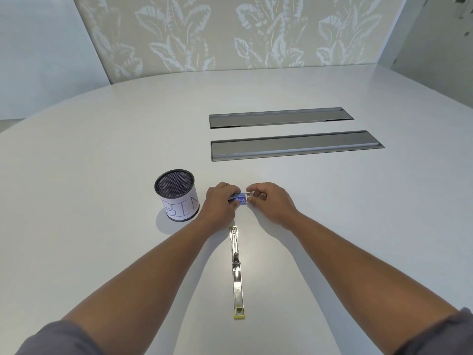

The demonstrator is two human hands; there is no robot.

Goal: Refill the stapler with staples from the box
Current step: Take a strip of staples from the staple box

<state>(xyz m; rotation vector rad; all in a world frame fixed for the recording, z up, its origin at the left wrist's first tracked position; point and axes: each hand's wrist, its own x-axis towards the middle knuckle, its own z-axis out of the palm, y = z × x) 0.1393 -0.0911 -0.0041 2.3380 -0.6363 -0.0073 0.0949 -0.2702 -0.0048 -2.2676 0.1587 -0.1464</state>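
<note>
White table (102, 155) (hands (220, 201) gripping box (238, 199))

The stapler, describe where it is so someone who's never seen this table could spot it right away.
On the white table, look nearer the person than the mesh cup marked BIN. The stapler lies opened out flat between the forearms, below both hands holding the small blue box. It is the only long shiny metal strip, with a yellow end.
</note>
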